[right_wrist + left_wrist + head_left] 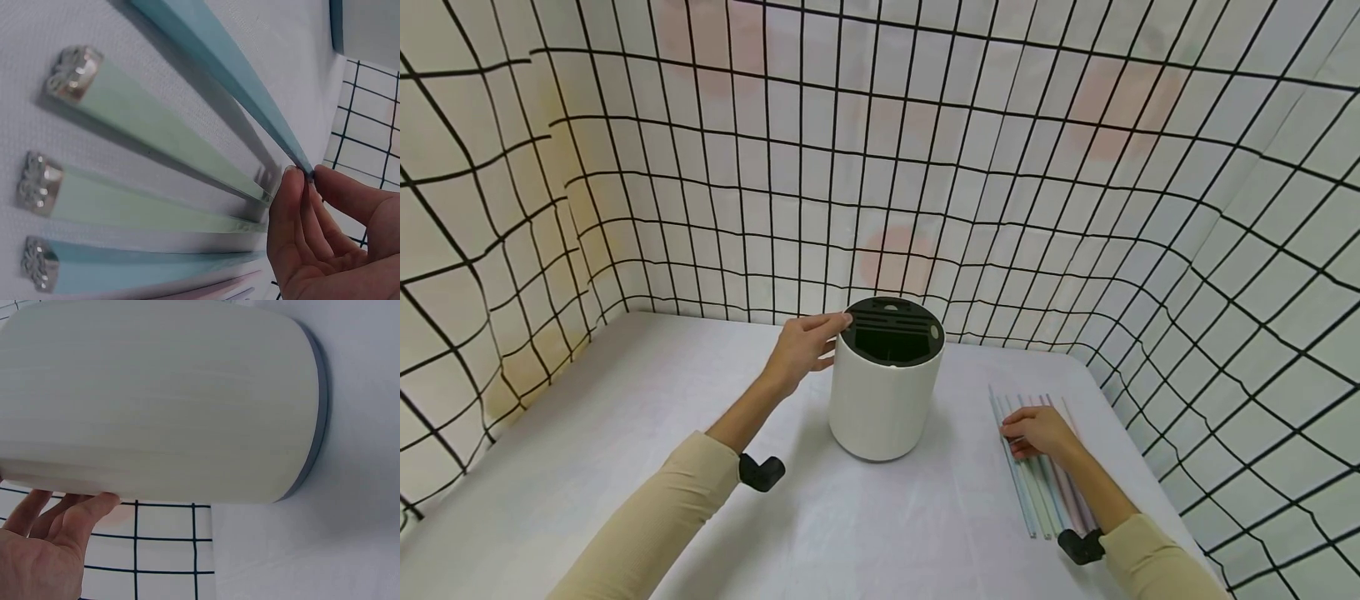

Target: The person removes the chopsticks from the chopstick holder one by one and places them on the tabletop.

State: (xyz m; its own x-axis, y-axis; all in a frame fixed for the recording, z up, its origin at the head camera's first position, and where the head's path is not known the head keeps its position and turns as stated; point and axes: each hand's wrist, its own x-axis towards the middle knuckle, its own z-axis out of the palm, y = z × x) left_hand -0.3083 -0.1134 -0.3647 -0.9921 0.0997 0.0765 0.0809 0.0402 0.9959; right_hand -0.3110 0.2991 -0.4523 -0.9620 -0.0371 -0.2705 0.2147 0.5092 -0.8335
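Observation:
A white cylindrical utensil holder stands upright on the table, its black slotted top facing up. My left hand rests against its upper left side, one fingertip on the black rim. In the left wrist view, loosely bent fingers touch the white wall. To the right, my right hand is over a row of pastel chopsticks, pinching a blue chopstick between thumb and fingertips. That chopstick slants above its shadow on the cloth. Beside it lie green chopsticks and another blue one, with silver ornamental ends.
White cloth covers the table. Black wire grid panels close in the back and both sides, with pale sheeting behind them. Pink and purple chopsticks lie at the right of the row. A black wrist camera sits at each sleeve cuff.

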